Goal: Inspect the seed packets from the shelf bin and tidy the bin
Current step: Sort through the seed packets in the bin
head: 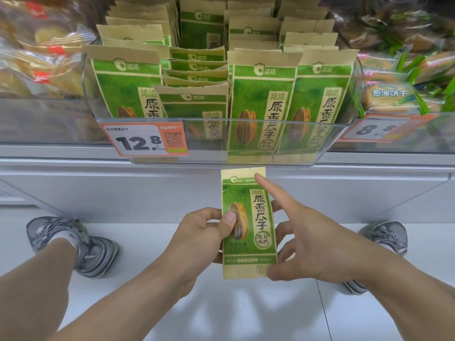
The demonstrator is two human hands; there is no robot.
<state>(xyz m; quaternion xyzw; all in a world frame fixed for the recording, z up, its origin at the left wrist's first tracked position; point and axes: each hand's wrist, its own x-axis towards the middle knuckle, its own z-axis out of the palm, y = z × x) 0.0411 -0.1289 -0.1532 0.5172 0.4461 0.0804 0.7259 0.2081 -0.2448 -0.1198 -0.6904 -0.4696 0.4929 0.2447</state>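
Shop shelving fills the background, with a clear plastic shelf bin (344,134) at its front edge. Left of the bin lie bagged snacks (37,57); a price tag (145,140) hangs at the bin's lower left corner. Inside the bin, green seed packets (261,104) stand in rows: the left and right rows upright, the middle row sunk lower and slumped.

Below the bin's front edge, one seed packet (248,222) is held upright, clear of the shelf. The left hand (202,232) pinches its left edge, thumb on the printed face, fingers behind. The right hand (312,232) supports the right edge, index finger extended to the top corner, thumb at the bottom corner.

Handling judgement: the packet appears light, paper-faced, flat and flexible; contents likely shift. Grip at the side edges or sealed top strip; avoid creasing the face.
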